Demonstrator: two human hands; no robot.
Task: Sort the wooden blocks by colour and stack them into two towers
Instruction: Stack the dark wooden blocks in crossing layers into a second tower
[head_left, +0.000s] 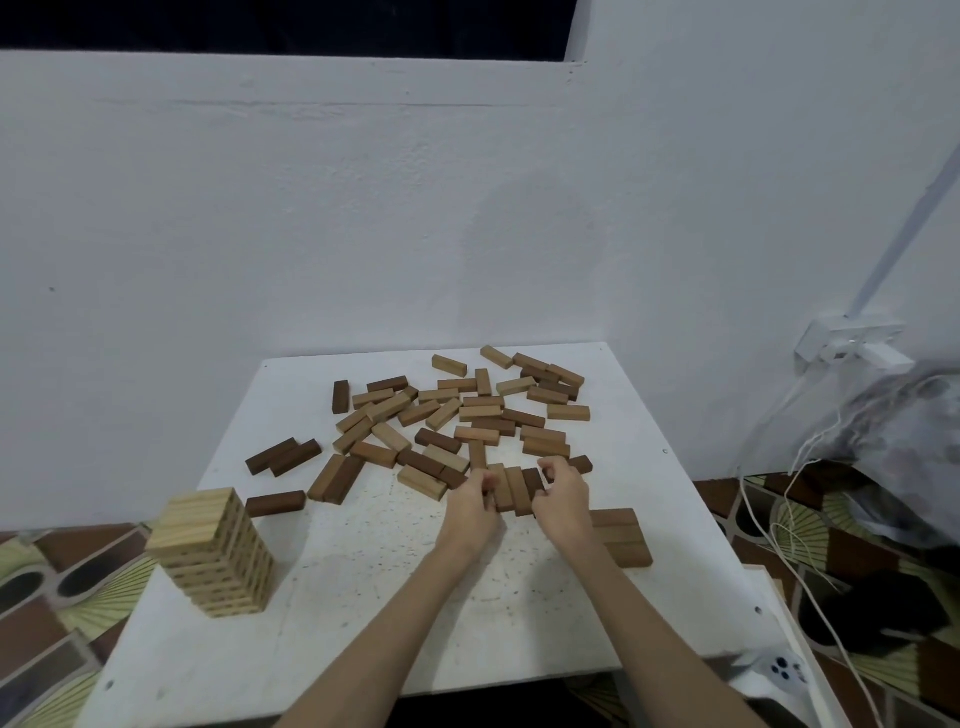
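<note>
Just below the middle of the frame, both hands bracket a short row of brown blocks (511, 488) lying side by side on the white surface (363, 597). The left hand (470, 506) presses in from the left end of the row, its fingers curled against the outermost block; the right hand (563, 499) closes on the right end, fingers bent over the darkest block there. So each grip is closed on the row, squeezing it from either side, not lifting it as far as can be told.

What matters for the coming move: the blocks' long axes run away from the person, toward the top of the frame, so the squeeze goes across their short sides and the row can be carried as one layer. The started darker tower (621, 538) sits low and to the right, just beside the right wrist and partly behind the forearm, so the right hand is the nearer one. Its top blocks seem to run left to right, crosswise to the held row, which would likely suit a direct set-down without turning.

The finished pale tower (218, 553) stands at lower left, well apart. The scattered pile (457, 410), pale and brown mixed, spreads above the hands toward the wall; the sort is far from done
</note>
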